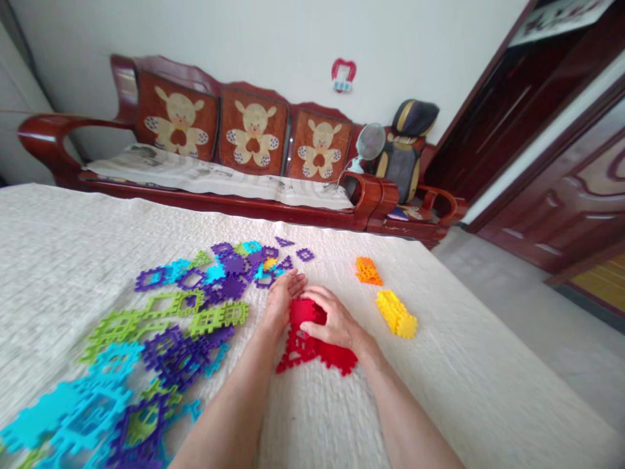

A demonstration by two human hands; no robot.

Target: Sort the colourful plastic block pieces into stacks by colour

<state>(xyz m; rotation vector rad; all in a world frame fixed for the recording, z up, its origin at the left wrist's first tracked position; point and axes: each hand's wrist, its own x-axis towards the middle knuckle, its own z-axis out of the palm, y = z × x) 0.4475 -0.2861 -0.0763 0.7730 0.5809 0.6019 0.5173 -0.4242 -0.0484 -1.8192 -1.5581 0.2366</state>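
- Wooden sofa (pixel 219 202) is set along the wall (pixel 293 39), well beyond the red pieces (pixel 303 311).
- Cream cloth (pixel 332 423) is spread beneath the red pieces and everything around them.
- Left of the red pieces, purple pieces (pixel 176 361), green pieces (pixel 114 329) and blue pieces (pixel 49 410) are strewn together; these are judged left ungathered.
- Red pieces are heaped unevenly, so their stacking seems only partly done.
- Right hand (pixel 336 322) is curved over the red pieces, thumb parted from fingers; whether they are gripped cannot be told.
- Left hand (pixel 283 296) is held open, palm turned inward, at their far left edge.
- Right of them, the yellow stack (pixel 396 314) is neatly gathered, apparently finished.
- Beyond them, rightward, the orange stack (pixel 368 272) is gathered less evenly.
- Beyond them, leftward, one yellowish piece (pixel 270 263) is left among purple ones.
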